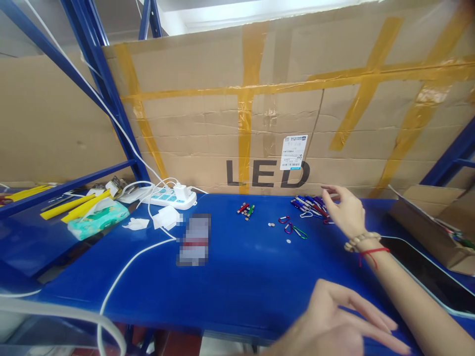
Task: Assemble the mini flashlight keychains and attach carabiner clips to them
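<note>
My right hand (345, 210), with a bead bracelet and a red string on its wrist, is over the right edge of a pile of slim metallic tubes (309, 205) in blue, purple and red. Its fingers look outstretched, and I see nothing held in them. Lower down, my left hand (337, 316) hovers near the table's front edge, fingers extended to the right and holding nothing visible. Left of the pile lie a red carabiner (284, 219), a green carabiner (300, 232) and small silvery discs (288, 241). Short red and green tubes (250, 211) lie farther left.
A white power strip (172, 198) with cables stands at the back left, near tissues (137, 224) and a green tissue pack (98, 220). A blurred-out flat object (195, 240) lies mid-left. On the right are a black tray (426, 272) and an open cardboard box (426, 232).
</note>
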`<state>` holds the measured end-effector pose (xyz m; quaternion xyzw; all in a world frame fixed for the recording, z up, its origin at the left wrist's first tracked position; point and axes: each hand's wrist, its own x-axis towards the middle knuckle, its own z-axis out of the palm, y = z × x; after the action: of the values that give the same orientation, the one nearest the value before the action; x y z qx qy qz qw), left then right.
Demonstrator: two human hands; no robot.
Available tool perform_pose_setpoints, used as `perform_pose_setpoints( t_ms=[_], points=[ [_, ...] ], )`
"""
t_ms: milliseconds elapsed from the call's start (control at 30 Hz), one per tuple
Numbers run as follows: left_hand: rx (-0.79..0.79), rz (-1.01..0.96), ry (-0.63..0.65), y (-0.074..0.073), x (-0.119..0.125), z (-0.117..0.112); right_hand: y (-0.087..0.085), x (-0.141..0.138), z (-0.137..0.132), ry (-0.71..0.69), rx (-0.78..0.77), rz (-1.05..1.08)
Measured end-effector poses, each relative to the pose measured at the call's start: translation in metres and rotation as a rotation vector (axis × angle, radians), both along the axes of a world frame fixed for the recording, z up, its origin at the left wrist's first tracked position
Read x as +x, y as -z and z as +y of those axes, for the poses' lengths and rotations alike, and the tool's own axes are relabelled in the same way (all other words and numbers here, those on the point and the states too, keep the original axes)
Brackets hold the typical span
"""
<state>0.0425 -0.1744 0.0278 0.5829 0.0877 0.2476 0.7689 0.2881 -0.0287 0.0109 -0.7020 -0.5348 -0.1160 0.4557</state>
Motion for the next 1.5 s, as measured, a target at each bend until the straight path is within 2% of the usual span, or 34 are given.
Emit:
perform_pose_setpoints(
  t_ms=[33, 100, 167, 200, 233, 267, 333, 433, 700, 867, 1033, 1300, 1400, 1500],
  points=[
    [0.095, 0.060, -0.013, 0.001, -0.001, 0.009, 0.000, -0.005, -0.001, -0.032, -0.002, -0.025],
    [0.767, 0.416, -0.114, 0.008, -0.004, 0.033, 0.000, -0.013, -0.003, -0.124, -0.017, -0.114],
    [1.395, 0.601, -0.204, 0.019, -0.008, 0.062, 0.001, -0.019, -0.004, -0.258, -0.060, -0.245],
    [1.620, 0.646, -0.219, 0.026, -0.010, 0.077, 0.002, -0.021, -0.005, -0.331, -0.094, -0.316],
    [1.761, 0.681, -0.227, 0.032, -0.012, 0.091, 0.003, -0.023, -0.004, -0.396, -0.129, -0.380],
    [1.834, 0.713, -0.264, 0.037, -0.013, 0.103, 0.005, -0.025, -0.004, -0.445, -0.160, -0.430],
    [1.894, 0.756, -0.330, 0.045, -0.016, 0.120, 0.009, -0.027, -0.003, -0.505, -0.206, -0.494],
    [1.895, 0.726, -0.356, 0.051, -0.019, 0.128, 0.015, -0.033, -0.002, -0.567, -0.259, -0.534],
    [1.596, 0.650, -0.370, 0.055, -0.026, 0.122, 0.017, -0.045, -0.013, -0.639, -0.441, -0.522],
    [1.570, 0.612, -0.357, 0.058, -0.028, 0.120, 0.027, -0.048, -0.011, -0.771, -0.517, -0.438],
    [1.561, 0.589, -0.349, 0.059, -0.030, 0.119, 0.035, -0.044, -0.003, -0.784, -0.506, -0.381],
    [1.539, 0.587, -0.349, 0.059, -0.028, 0.120, 0.038, -0.039, 0.002, -0.812, -0.458, -0.413],
    [1.522, 0.630, -0.436, 0.059, -0.027, 0.122, 0.038, -0.040, 0.000, -0.822, -0.424, -0.435],
    [1.470, 0.752, -0.591, 0.060, -0.028, 0.130, 0.037, -0.041, -0.003, -0.832, -0.400, -0.458]
  ],
)
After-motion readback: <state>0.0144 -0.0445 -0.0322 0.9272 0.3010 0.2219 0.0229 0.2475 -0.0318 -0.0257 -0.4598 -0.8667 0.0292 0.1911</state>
